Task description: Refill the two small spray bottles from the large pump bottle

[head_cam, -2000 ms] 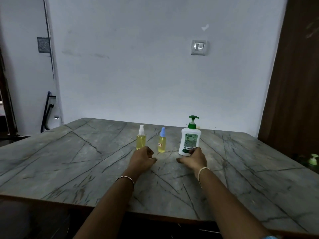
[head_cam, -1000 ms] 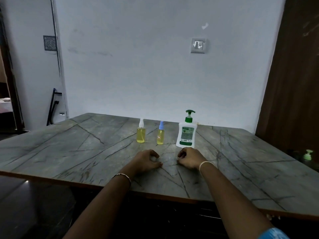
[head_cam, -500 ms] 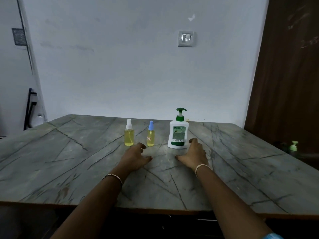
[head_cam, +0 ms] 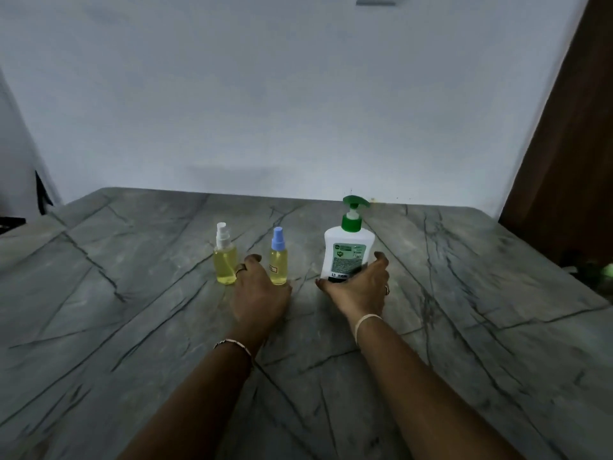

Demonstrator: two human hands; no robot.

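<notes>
Three bottles stand upright in a row on the grey marble table (head_cam: 132, 327). At the left is a small spray bottle with a white cap (head_cam: 225, 260) holding yellow liquid, and beside it a smaller spray bottle with a blue cap (head_cam: 278, 257), also yellow. The large white pump bottle (head_cam: 348, 250) with a green pump stands at the right. My left hand (head_cam: 260, 297) lies low on the table with its fingers apart, reaching into the gap between the two spray bottles. My right hand (head_cam: 360, 287) wraps the pump bottle's base, thumb on the left, fingers on the right.
A pale wall rises just behind the table's far edge. A dark brown door (head_cam: 570, 161) stands at the right, with a blurred green object (head_cam: 605, 270) low beside it. The table extends wide on both sides of the bottles.
The view has tilted down and moved closer to the table. My left hand slid forward between the spray bottles. My right hand moved from beside the pump bottle to closing around its base.
</notes>
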